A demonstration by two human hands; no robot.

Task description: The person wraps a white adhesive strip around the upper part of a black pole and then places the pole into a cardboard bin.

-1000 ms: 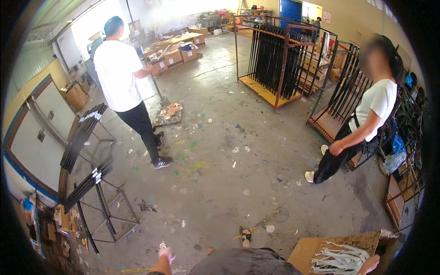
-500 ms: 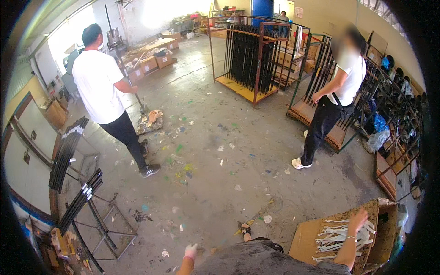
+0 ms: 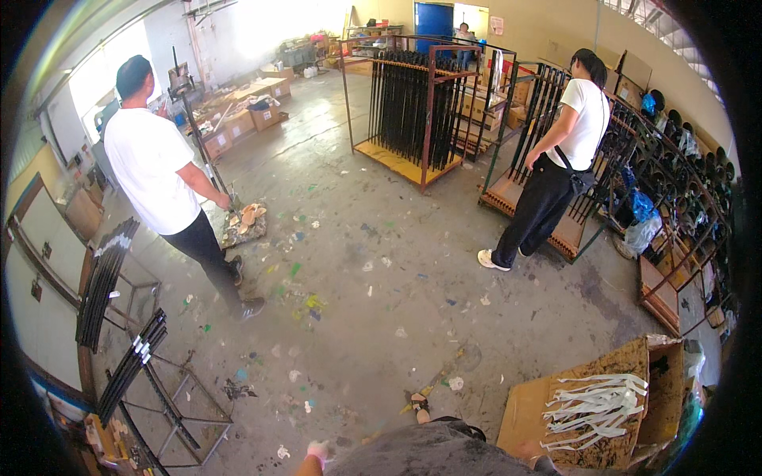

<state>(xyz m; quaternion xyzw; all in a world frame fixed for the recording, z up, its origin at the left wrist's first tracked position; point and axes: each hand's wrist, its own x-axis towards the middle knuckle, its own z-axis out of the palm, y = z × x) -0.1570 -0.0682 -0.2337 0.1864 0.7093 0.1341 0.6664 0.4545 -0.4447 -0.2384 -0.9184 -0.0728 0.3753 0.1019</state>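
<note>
At the lower edge shows my left hand [image 3: 317, 452], in a pale glove with the forearm below it. It hangs low beside my dark grey shirt [image 3: 429, 458]; its fingers are too small and blurred to read, and nothing can be made out in it. My right hand is out of view. To the right, a bundle of thin white strips [image 3: 595, 408] is spread over the flap of a brown cardboard box [image 3: 528, 408]. No hand touches the strips.
A person in a white shirt [image 3: 151, 166] stands at left near a tall upright metal tool [image 3: 194, 127]. Another person [image 3: 583, 119] stands by racks at right. A rack of black rods [image 3: 417, 111] is behind. Black tubes [image 3: 131, 365] rest on a metal stand at left. Scraps litter the floor.
My right hand has left the strips and gone out of view. My left hand has sunk lower. The view has shifted, and the person on the right has turned and looks down.
</note>
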